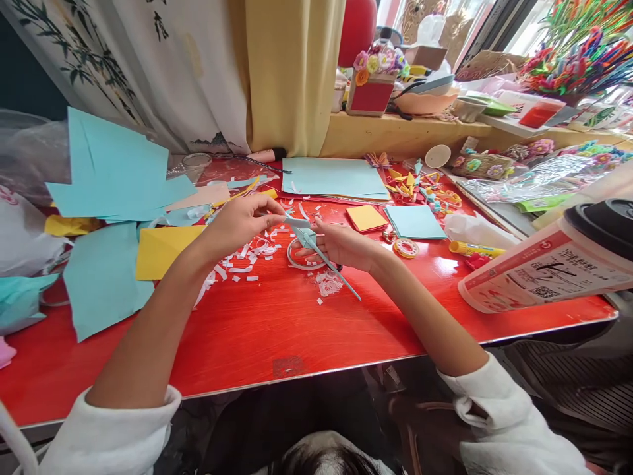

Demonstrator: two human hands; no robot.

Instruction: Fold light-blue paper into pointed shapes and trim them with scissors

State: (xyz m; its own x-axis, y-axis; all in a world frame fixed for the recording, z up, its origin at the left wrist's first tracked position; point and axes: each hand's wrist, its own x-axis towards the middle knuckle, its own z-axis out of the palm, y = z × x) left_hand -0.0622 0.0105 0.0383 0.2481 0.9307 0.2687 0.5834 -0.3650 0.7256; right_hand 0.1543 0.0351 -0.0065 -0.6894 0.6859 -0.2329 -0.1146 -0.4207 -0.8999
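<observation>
Over the middle of the red table, my left hand (246, 221) pinches the left end of a pale strip at a light-blue folded paper piece (307, 239). My right hand (341, 244) is closed on the folded piece from the other side, palm turned up. A long thin blue point of the paper slants down to the right, below my right hand. Behind and under the piece, a white ring (297, 262) lies on the table. White paper scraps (252, 254) are scattered beneath my left hand and to its front.
Large blue sheets (119, 178) and a yellow sheet (161, 251) lie left. Small yellow squares (366, 218), blue squares (416, 221) and a tape roll (406, 248) sit right. A large lidded cup (539, 270) leans at the far right. Blue sheets (333, 177) lie behind.
</observation>
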